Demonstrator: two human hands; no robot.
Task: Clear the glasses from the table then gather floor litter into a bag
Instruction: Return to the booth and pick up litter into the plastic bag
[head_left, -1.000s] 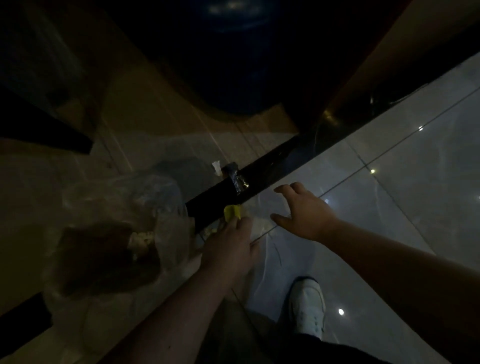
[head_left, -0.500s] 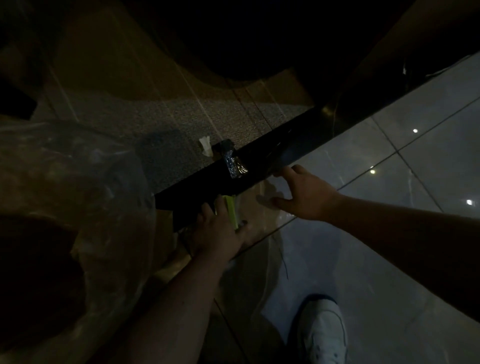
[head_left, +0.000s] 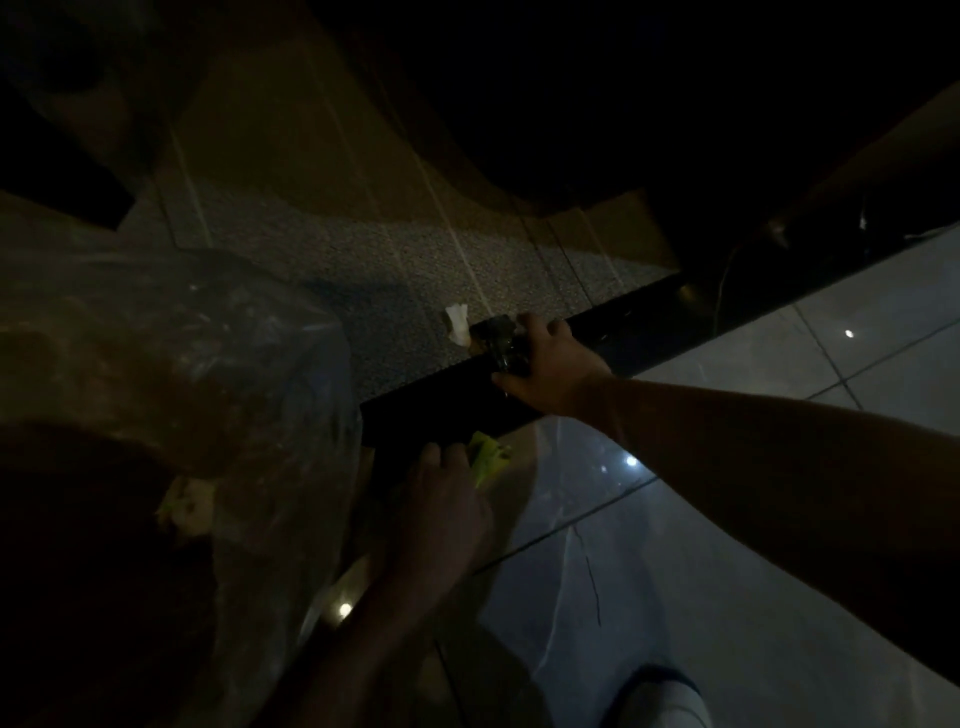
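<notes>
- Head view, very dim: the right hand (head_left: 550, 366) sits at centre frame on a black strip (head_left: 431, 405), fingers curled around a dark crinkly wrapper (head_left: 498, 345), seemingly gripping it.
- A white paper scrap (head_left: 457, 323) lies just left of the wrapper, on the speckled floor (head_left: 405, 270).
- The left hand (head_left: 441, 499), lower centre, is closed on a yellow scrap (head_left: 488, 457).
- A clear plastic bag (head_left: 208, 374) fills the left side, litter inside.
- A white shoe (head_left: 660, 701) shows at the bottom edge, on glossy tiles (head_left: 727, 597).
</notes>
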